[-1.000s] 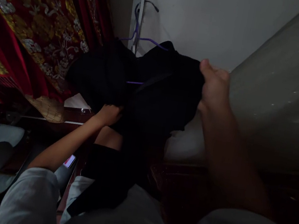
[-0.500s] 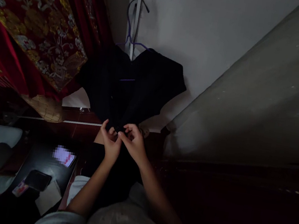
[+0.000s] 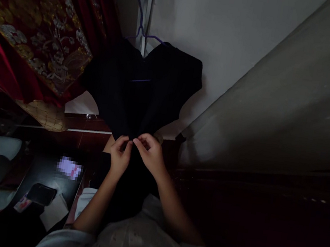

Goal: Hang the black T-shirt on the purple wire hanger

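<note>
Since one second ago, the right hand (image 3: 150, 153) has left the sleeve of the black garment (image 3: 167, 86) and come down beside the left hand (image 3: 120, 157). Behind and above the hands stands a pale wall (image 3: 230, 29). To the right of the right hand, well apart from it, leans a large greyish cover (image 3: 294, 115), which shines like plastic. On the other side, up and left of the left hand, hangs a red cloth (image 3: 36, 24) with gold and silver embroidery. The black garment spreads just above both hands, and its front opening narrows down to a point between them. Thumb and fingers of each hand are pinched together on the front edges there, and the two hands nearly touch; what small part lies between the fingertips is too dark to tell. Lower and left of the left hand is a black bench (image 3: 39, 166). Straight above the hands, the purple hanger (image 3: 140, 27) carries the garment beside a white pole (image 3: 149, 8). On the bench lie a lit phone (image 3: 69, 168), nearer to the left hand, and a dark phone (image 3: 41, 194), farther from it.
</note>
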A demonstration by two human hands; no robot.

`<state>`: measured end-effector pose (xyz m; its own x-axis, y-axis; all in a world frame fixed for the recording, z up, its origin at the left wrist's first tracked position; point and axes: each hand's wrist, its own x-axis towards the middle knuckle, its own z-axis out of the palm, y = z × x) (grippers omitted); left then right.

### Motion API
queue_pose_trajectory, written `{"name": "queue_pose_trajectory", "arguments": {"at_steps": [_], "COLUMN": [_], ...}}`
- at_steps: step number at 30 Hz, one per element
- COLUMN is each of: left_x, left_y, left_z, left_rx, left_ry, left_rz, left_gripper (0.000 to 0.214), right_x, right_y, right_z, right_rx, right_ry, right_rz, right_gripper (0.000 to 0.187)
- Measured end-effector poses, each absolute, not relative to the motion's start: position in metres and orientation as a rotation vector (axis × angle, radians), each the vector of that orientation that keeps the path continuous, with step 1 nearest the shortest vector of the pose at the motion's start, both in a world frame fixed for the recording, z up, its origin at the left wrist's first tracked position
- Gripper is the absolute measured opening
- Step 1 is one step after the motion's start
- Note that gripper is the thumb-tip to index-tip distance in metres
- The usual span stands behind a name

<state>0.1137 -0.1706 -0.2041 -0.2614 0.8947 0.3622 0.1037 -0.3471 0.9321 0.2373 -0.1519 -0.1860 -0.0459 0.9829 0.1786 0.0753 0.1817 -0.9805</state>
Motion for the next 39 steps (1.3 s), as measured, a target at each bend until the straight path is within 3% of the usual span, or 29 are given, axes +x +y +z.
{"name": "queue_pose_trajectory", "arguments": {"at_steps": [5,10,15,19,24,30,32,35,39], "left_x": [0.114,0.121,0.124,0.121,0.106,0.092,0.095,0.101,0.092], "left_y": [-0.171,-0.169,-0.159,-0.162,-0.155,-0.068,-0.041,-0.024,-0.029], "left_z": [-0.206,-0.220,-0.226,-0.218,-0.173,-0.054,-0.024,0.001,0.017], "left_rx": [1.516,1.537,1.649,1.668,1.853,2.128,2.301,2.295,2.119], "left_ry": [1.324,1.360,1.384,1.333,1.234,0.999,0.896,0.906,0.941], "left_rz": [1.656,1.573,1.460,1.380,1.156,1.682,1.711,1.689,1.816], "left_gripper": [0.013,0.010,0.005,0.010,0.008,0.031,0.029,0.023,0.021], "right_x": [0.245,0.252,0.253,0.243,0.240,0.252,0.254,0.253,0.242], "right_y": [-0.162,-0.123,-0.018,0.006,-0.026,-0.036,-0.035,-0.024,-0.004], "right_z": [-0.181,-0.162,-0.055,0.013,-0.006,-0.013,-0.003,-0.003,-0.046], "right_rx": [-1.125,-0.997,-0.904,-0.776,-0.718,-0.712,-0.684,-0.676,-0.833], "right_ry": [-1.474,-1.159,-0.959,-0.955,-1.189,-1.339,-1.391,-1.411,-1.373], "right_rz": [1.197,1.522,1.436,1.466,1.274,1.160,1.108,0.958,0.828], "right_gripper": [0.033,0.038,0.029,0.028,0.035,0.030,0.029,0.028,0.027]}}
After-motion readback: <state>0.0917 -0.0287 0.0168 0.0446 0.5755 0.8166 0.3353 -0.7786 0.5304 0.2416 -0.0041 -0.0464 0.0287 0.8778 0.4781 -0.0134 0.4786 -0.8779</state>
